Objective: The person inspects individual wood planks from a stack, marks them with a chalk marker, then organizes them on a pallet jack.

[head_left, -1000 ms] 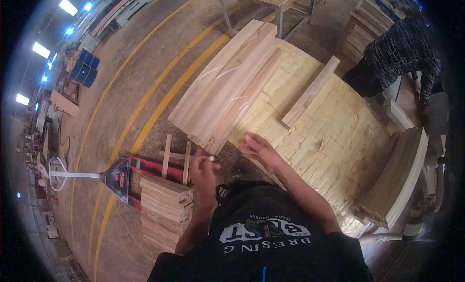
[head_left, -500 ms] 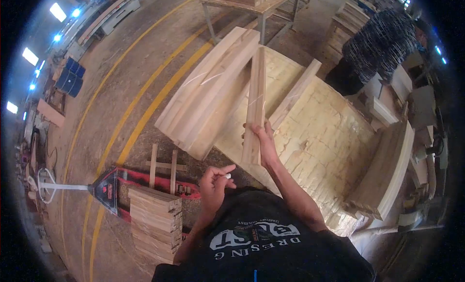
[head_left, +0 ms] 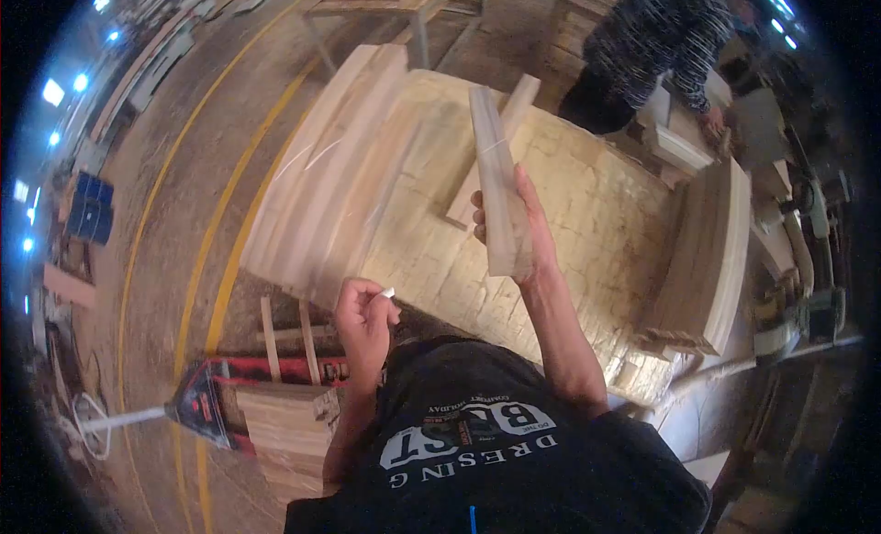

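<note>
My right hand [head_left: 532, 224] is closed around a wooden board [head_left: 496, 181], held up at a slant above the worktable [head_left: 587, 231]. A thin pale line crosses the board's face. My left hand [head_left: 364, 321] is closed in a pinch on a small white piece of chalk [head_left: 386, 294], near the table's front edge. Beyond it on the left side of the table lies a row of wooden boards [head_left: 330, 158], with a curved white line running over them. Under the held board, a single wooden strip [head_left: 514, 112] rests on the tabletop.
On the table's right end stands a stack of boards [head_left: 702, 259]. A co-worker in a dark patterned top [head_left: 656, 43] bends over pieces at the far right. Down on the left is a red pallet jack [head_left: 211, 396] with stacked wood [head_left: 284, 433]. Yellow floor lines run behind it.
My right hand has lifted the board away from the row and moved it right. My left hand, still pinching the chalk, has shifted slightly left and up. The view has turned.
</note>
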Tool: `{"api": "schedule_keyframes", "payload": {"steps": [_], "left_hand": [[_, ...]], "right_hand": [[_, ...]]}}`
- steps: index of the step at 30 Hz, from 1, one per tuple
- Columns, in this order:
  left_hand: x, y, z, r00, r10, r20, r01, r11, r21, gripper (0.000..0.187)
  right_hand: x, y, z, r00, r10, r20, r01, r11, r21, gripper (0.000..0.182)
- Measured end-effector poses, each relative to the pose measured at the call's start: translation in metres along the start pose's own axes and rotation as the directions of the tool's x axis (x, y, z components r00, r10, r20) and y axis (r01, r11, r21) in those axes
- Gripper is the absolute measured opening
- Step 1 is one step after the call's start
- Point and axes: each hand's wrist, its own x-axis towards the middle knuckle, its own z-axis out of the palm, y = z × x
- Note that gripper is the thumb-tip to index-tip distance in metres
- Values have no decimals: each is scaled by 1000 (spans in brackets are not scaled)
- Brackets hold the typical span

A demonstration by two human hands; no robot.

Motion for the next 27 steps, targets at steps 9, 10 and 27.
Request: {"api": "schedule_keyframes", "payload": {"steps": [9,10,27], "left_hand": [[5,5,49,955,93,282,-93,996,-16,12],[8,2,52,934,106,341,-124,992,30,14],[0,-1,66,890,18,456,-90,987,136,15]], "right_hand": [[-18,-10,-24,969,-128,-210,123,992,-34,63],[-19,-4,-31,960,-147,-237,153,988,8,64],[-58,27,-98,975,-74,-208,129,955,267,67]]}}
